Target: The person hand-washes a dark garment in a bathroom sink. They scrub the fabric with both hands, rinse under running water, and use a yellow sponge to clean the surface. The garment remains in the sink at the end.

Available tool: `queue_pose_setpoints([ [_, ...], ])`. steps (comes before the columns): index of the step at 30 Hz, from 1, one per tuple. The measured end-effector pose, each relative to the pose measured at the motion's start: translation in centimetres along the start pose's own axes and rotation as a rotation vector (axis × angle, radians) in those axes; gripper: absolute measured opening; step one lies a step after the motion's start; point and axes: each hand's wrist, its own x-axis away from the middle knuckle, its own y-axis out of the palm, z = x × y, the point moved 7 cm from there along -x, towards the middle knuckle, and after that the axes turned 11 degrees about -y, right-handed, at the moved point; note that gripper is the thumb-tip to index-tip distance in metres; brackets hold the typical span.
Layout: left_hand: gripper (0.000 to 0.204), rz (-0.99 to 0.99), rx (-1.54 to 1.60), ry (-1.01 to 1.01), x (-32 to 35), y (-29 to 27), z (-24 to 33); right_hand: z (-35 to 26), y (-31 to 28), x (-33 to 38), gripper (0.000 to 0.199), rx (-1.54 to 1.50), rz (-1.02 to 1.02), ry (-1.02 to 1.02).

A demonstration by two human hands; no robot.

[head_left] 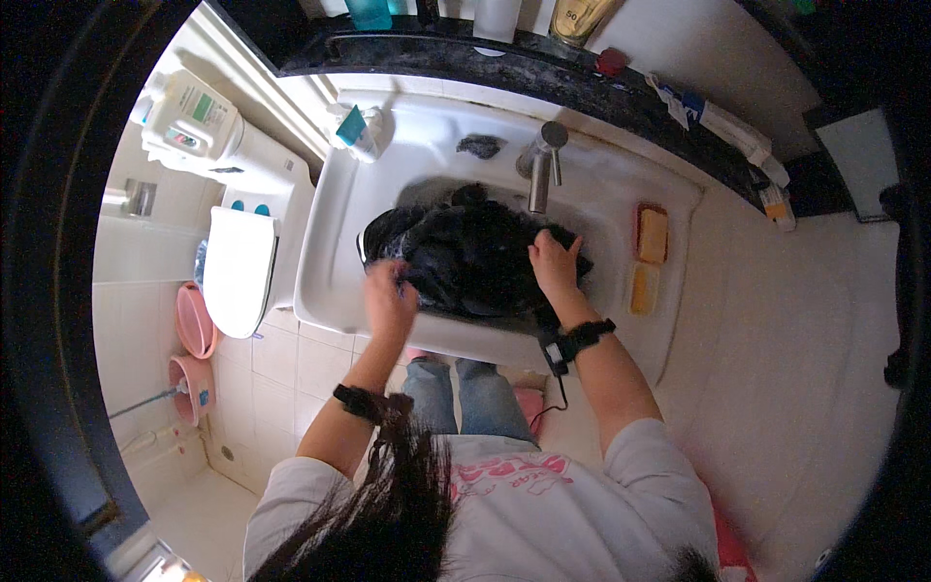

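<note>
A bundled black cloth garment (pixel 475 254), wet and with pale suds on its left part, fills the basin of the white sink (pixel 325 247). At its right end my right hand (pixel 556 267) is closed, gripping the black fabric. My left hand (pixel 390 296) is at the garment's left front edge, slightly blurred. Its fingers are curled round something small with a bluish-purple tint, too unclear to name. Both wrists wear black bands. The metal faucet (pixel 543 160) stands behind the cloth, its spout pointing toward it.
Right of the basin lie a soap dish (pixel 651 233) and a yellow bar (pixel 644 288). A white and teal tube (pixel 357 134) stands at the sink's back left corner. A small dark clump (pixel 481 145) lies behind the basin. The toilet (pixel 240 272) is on the left.
</note>
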Motion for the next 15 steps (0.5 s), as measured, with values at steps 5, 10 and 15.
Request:
queue_pose_setpoints([
  [5, 0.037, -0.859, 0.892, -0.862, 7.5, 12.1, 3.1, -3.9, -5.8, 4.8, 0.007, -0.361, 0.227, -0.148],
  [10, 0.043, -0.659, 1.575, -1.117, 6.4, 13.8, 5.5, -9.0, -6.2, 9.4, 0.023, -0.625, -0.043, -0.461],
  [15, 0.055, -0.814, 2.062, -0.966, 6.4, 8.9, 10.2, -1.9, -5.4, 6.4, 0.065, -0.461, -0.025, -0.043],
])
